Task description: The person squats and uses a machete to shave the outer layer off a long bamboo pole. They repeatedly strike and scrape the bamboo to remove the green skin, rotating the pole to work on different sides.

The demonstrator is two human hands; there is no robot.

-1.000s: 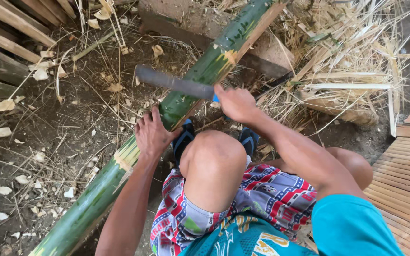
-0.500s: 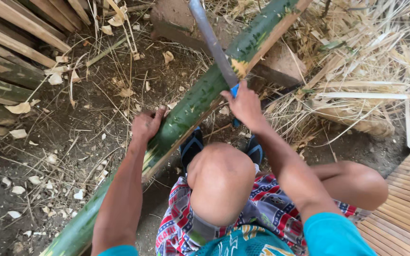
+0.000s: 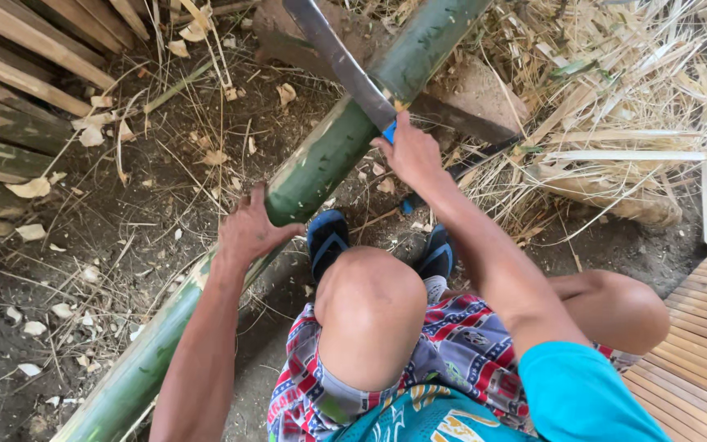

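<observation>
While the left hand [image 3: 247,233] lies fingers-spread on the smooth green bamboo pole [image 3: 321,160], the right hand [image 3: 413,154] clamps a flat steel machete [image 3: 339,59].

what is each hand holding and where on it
The right hand grips a long machete by its blue handle end. The left hand presses on the green bamboo pole near mid-length.
</observation>
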